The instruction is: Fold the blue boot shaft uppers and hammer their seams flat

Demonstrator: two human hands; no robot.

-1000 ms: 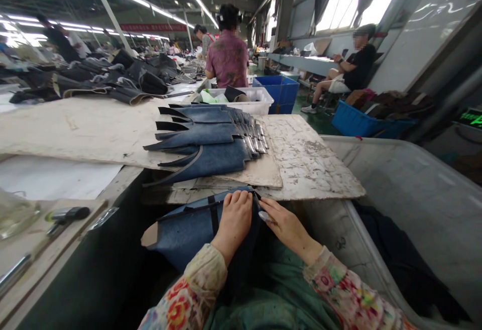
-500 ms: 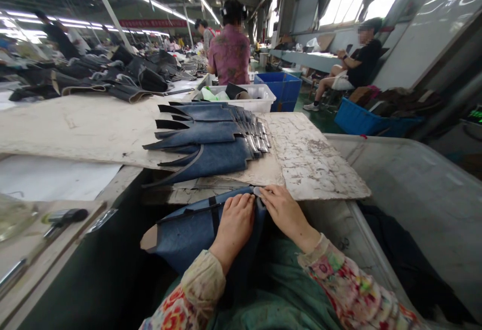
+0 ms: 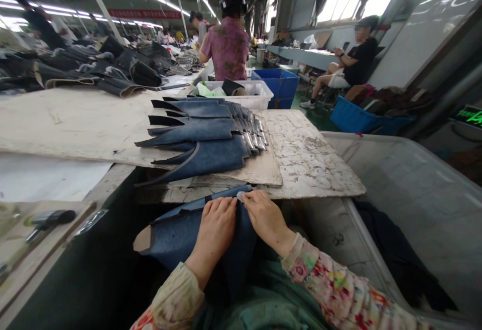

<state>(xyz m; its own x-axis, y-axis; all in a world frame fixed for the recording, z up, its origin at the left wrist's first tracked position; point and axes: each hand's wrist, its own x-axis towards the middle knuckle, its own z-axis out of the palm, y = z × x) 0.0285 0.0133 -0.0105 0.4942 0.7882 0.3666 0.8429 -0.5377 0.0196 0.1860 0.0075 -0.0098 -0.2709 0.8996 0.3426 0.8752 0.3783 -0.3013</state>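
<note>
A blue leather boot piece (image 3: 165, 232) lies across my lap below the table edge, with dark strips along its top and a tan, rounded left end. My left hand (image 3: 214, 224) presses on it from above, fingers together and thumb hidden. My right hand (image 3: 265, 219) pinches at the piece's upper right edge, close to the left fingertips. A small pale, whitish bit (image 3: 240, 196) shows at the right fingertips; its kind is unclear. Just beyond both hands, overlapping rows of similar blue leather pieces (image 3: 203, 159) rest on a worn board.
The board (image 3: 312, 159) ends just ahead of my hands. A large pale bin (image 3: 391, 169) with dark material stands at right. A screwdriver-like tool with a black end (image 3: 56, 217) lies at left. Beyond are a white crate (image 3: 256, 101), dark pieces (image 3: 113, 69) and other people.
Both hands and the blue boot piece sit slightly further left in the view, which has shifted a little. My right fingers remain at the piece's upper edge.
</note>
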